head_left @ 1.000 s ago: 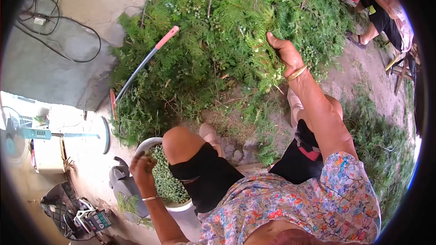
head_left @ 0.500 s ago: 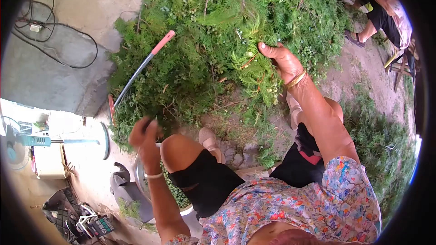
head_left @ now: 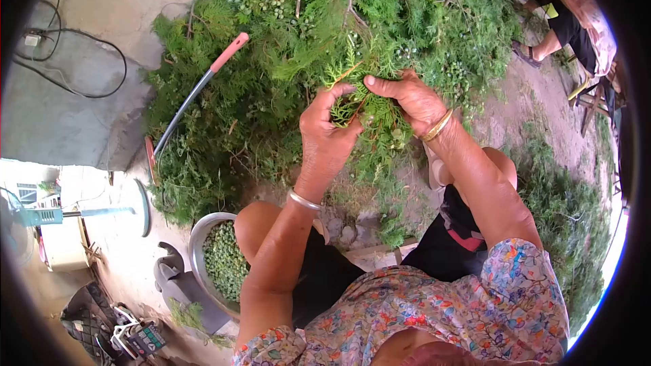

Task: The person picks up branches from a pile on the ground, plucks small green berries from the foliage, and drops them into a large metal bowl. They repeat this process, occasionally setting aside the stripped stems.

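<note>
A leafy evergreen sprig [head_left: 380,118] with flat, scale-like foliage and thin brown stems is in front of me. My right hand [head_left: 415,100], with a gold bracelet at its wrist, is closed on the sprig, thumb on top. At the sprig's left side is my left hand [head_left: 327,125], wearing a silver bangle. Its thumb and forefinger are apart, with foliage between them; its other fingers are partly hidden. Beyond both hands spreads a large heap of cut evergreen branches [head_left: 271,61] bearing pale green cones. Beside my left knee stands a metal basin [head_left: 196,251] containing many small green cones.
A tool with a pink handle [head_left: 229,53] leans on the heap's left side. Farther left are black cables [head_left: 102,95] on a concrete block and a fan [head_left: 102,212]. Another person [head_left: 576,27] sits at the upper right. More branches [head_left: 563,210] lie right.
My left hand has moved from above the basin, up and right, to the sprig. The basin's cones now show more fully. My right hand still holds the sprig.
</note>
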Demonstrator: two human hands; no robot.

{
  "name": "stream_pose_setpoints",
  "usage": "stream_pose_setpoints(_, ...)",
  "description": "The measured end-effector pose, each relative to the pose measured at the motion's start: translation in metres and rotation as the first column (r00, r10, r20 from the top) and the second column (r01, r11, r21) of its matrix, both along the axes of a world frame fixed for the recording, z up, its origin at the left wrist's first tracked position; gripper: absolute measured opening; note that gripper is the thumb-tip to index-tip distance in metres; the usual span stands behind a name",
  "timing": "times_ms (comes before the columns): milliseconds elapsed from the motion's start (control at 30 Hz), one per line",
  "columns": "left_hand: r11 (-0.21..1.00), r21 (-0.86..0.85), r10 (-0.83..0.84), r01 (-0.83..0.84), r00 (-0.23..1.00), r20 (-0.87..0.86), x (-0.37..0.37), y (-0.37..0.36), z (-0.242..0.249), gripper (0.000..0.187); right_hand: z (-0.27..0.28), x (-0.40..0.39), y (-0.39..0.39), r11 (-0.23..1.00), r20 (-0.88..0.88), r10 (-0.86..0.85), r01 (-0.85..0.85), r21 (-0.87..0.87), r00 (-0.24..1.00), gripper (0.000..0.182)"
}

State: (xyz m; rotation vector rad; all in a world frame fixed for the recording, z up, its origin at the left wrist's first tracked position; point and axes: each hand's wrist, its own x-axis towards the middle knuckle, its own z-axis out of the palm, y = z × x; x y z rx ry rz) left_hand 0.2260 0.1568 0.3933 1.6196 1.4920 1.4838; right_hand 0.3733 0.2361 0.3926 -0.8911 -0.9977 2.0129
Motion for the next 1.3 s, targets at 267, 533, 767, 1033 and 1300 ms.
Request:
stream_pose_setpoints(267, 0.957, -0.241, -0.036, 0.164, 0.887, 0.460, -0.013, -0.004, -0.005, 0.022, 0.004, -0.007, -0.009, 0.999, -0.023, -0.021, 0.020, -0.041, 1.000, 0.024)
stream_pose_setpoints(533, 0.993, -0.115, 0.016, -0.009, 0.998, 0.064, -0.008, -0.009, -0.009, 0.022, -0.003, -0.008, -0.005, 0.998, 0.037, -0.006, 0.008, -0.057, 0.999, 0.024)
stream_pose_setpoints(767, 0.974, -0.226, 0.052, 0.012, 0.960, 0.276, 0.004, -0.004, -0.001, 0.019, -0.014, -0.012, -0.004, 0.999, 0.118, -0.046, 0.044, 0.020, 0.992, 0.021)
stream_pose_setpoints(1033, 0.992, -0.087, -0.098, 0.090, 0.991, -0.089, -0.012, -0.009, -0.019, 0.017, -0.007, -0.017, -0.010, 0.984, 0.271, -0.175, 0.161, 0.073, 0.947, 0.018)
stream_pose_setpoints(1300, 0.799, -0.524, 0.237, 0.295, 0.646, 0.725, -0.002, -0.006, 0.009, 0.042, 0.011, -0.016, -0.011, 0.992, 0.305, -0.111, 0.089, 0.087, 0.946, 0.026)
